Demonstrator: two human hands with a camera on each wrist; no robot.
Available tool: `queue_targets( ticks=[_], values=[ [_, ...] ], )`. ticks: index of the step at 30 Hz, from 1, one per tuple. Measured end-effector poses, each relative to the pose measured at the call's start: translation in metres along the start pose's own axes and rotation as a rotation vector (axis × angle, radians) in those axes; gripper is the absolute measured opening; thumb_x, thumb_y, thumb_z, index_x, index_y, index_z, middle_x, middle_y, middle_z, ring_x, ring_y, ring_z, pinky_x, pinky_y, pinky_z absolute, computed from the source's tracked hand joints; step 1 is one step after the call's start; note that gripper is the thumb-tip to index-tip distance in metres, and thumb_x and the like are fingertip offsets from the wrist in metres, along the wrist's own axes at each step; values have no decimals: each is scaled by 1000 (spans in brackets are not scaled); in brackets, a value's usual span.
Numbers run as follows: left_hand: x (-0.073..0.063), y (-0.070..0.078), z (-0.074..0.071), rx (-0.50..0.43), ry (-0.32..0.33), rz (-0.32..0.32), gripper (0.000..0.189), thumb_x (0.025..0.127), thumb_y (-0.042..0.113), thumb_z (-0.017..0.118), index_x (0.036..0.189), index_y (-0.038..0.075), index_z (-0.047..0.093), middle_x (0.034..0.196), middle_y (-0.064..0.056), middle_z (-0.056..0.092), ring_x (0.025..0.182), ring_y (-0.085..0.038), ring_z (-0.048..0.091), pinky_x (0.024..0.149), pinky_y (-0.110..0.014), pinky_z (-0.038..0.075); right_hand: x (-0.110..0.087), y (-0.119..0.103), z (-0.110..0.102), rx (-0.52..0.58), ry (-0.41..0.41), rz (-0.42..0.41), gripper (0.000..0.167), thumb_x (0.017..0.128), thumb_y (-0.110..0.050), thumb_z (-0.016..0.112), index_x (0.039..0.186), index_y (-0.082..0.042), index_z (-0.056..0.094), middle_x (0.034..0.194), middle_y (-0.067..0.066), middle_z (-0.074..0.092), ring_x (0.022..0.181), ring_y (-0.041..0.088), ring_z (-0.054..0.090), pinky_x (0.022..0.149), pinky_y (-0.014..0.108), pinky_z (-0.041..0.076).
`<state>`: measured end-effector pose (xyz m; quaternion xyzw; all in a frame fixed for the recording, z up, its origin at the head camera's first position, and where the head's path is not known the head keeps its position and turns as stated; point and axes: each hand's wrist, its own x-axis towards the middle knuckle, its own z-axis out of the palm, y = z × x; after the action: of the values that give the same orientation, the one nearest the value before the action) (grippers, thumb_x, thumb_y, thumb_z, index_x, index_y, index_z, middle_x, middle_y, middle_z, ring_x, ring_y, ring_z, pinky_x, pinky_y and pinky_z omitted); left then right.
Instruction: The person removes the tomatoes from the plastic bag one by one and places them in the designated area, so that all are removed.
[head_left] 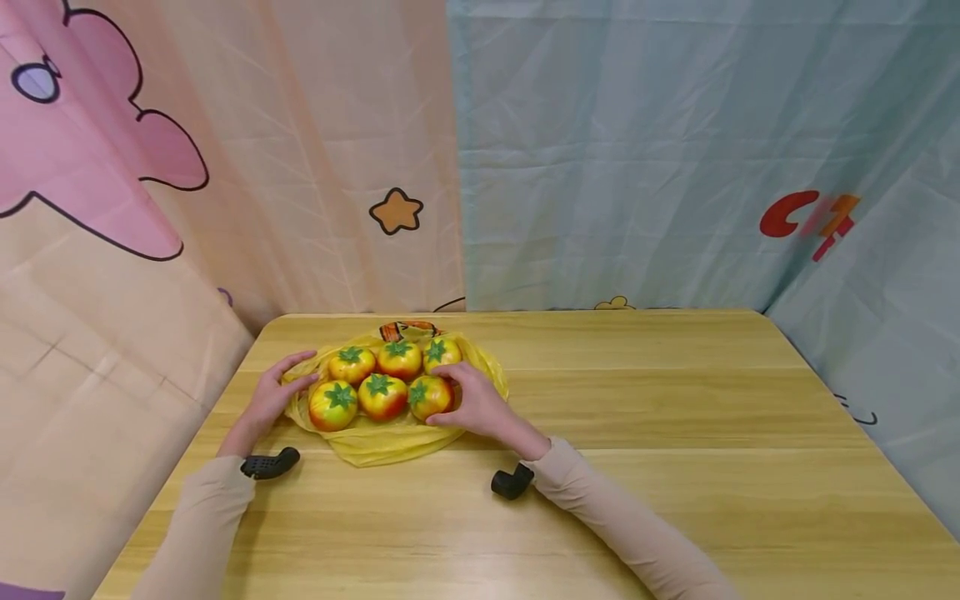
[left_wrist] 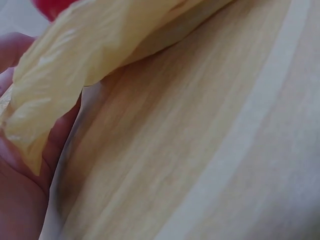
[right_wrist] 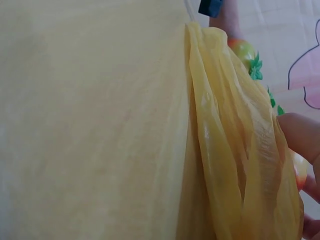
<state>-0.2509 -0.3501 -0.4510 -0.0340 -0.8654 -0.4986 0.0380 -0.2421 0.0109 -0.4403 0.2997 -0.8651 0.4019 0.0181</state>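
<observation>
Several yellow-and-red tomatoes with green leafy tops sit in two rows on a spread, thin yellow plastic bag (head_left: 390, 448). My right hand (head_left: 480, 404) grips the front right tomato (head_left: 430, 398), thumb at its near side and fingers over its far side. In the right wrist view, crumpled bag film (right_wrist: 220, 130) hides most of this hand. My left hand (head_left: 273, 393) is at the bag's left edge, fingers extended beside the front left tomato (head_left: 333, 406). A fold of bag film (left_wrist: 60, 80) lies across that palm in the left wrist view.
The bag lies on a light wooden table (head_left: 637, 417), towards its far left part. A black wrist mount (head_left: 272, 463) projects from the left cuff, and another black mount (head_left: 512, 482) from the right. Printed curtains (head_left: 600, 150) hang behind the table.
</observation>
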Motion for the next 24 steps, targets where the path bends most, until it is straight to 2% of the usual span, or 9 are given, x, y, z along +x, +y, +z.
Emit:
queue_targets(
  ticks=[7, 16, 21, 24],
  values=[
    [-2, -2, 2, -50, 5, 7, 52, 97, 28, 58, 141, 3, 45, 142, -13, 40, 90, 3, 47, 74, -11, 44, -2, -1, 2, 12, -2, 19, 64, 71, -28, 85, 127, -10, 58, 126, 9, 56, 112, 22, 54, 98, 38, 47],
    [-3, -4, 3, -31, 10, -8, 56, 97, 30, 56, 141, -3, 41, 145, -23, 34, 102, 3, 39, 76, -8, 42, -3, 0, 5, 34, 4, 41, 66, 71, -26, 86, 128, -9, 57, 126, 10, 55, 112, 23, 54, 97, 39, 47],
    [-3, -1, 3, -49, 9, -1, 55, 97, 26, 56, 141, -3, 41, 143, -16, 38, 105, 2, 38, 75, -9, 44, -3, 0, 4, 58, 7, 42, 65, 71, -25, 86, 127, -9, 58, 124, 11, 55, 109, 22, 55, 95, 38, 49],
    [-2, -1, 3, -49, 6, 0, 54, 98, 26, 56, 141, -3, 41, 144, -17, 38, 105, 1, 38, 75, -9, 44, -3, 0, 4, 58, 3, 43, 65, 71, -25, 86, 127, -9, 57, 124, 11, 55, 109, 22, 55, 95, 37, 49]
  ],
)
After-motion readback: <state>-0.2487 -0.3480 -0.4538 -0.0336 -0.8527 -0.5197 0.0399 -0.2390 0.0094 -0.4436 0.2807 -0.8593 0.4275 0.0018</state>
